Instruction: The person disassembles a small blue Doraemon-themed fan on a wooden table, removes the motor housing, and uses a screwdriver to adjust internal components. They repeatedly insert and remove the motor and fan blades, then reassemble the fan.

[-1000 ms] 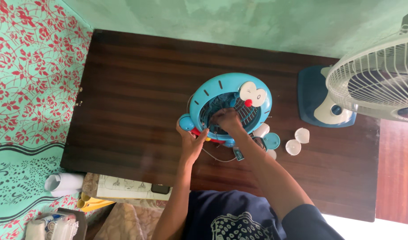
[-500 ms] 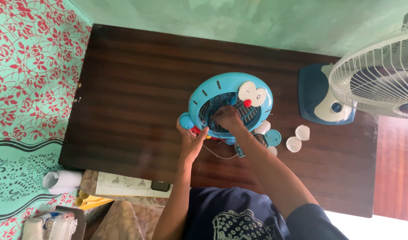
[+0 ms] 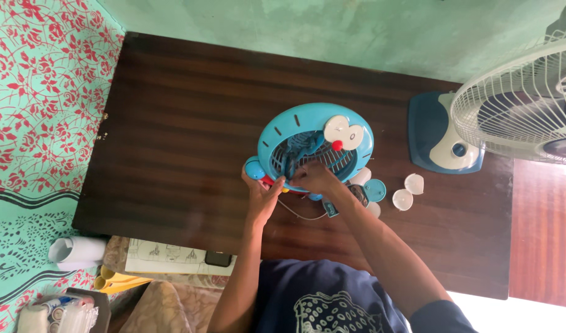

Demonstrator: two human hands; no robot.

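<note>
- One dark brown wooden table [image 3: 172,123] fills most of the view, pushed against a pale green wall [image 3: 332,24] at its far edge.
- On the right stands a white table fan [image 3: 529,105] with a wire cage, its blue and white base [image 3: 440,139] resting on the table's right part.
- At the middle of the table lies a small blue toy fan [image 3: 314,148] shaped like a cartoon cat's head, with white eyes, a red nose and a dark grille showing blue blades inside; it sits just in front of the person.
- The person wears a dark blue shirt [image 3: 320,296] with a pale print, seen at the bottom edge.
- The left hand [image 3: 263,194] is curled around the toy fan's near left edge, by its round blue foot, gripping it.
- The right hand [image 3: 317,179] is closed, fingers bent, pressed on the grille's near rim; whether it pinches anything small I cannot tell.
- Two white rounded caps [image 3: 408,191] lie on the table right of the toy, apart from both hands.
- A thin wire [image 3: 301,214] loops on the wood under the wrists.
- A white paper roll [image 3: 76,250] lies on the floor at lower left, off the table.
</note>
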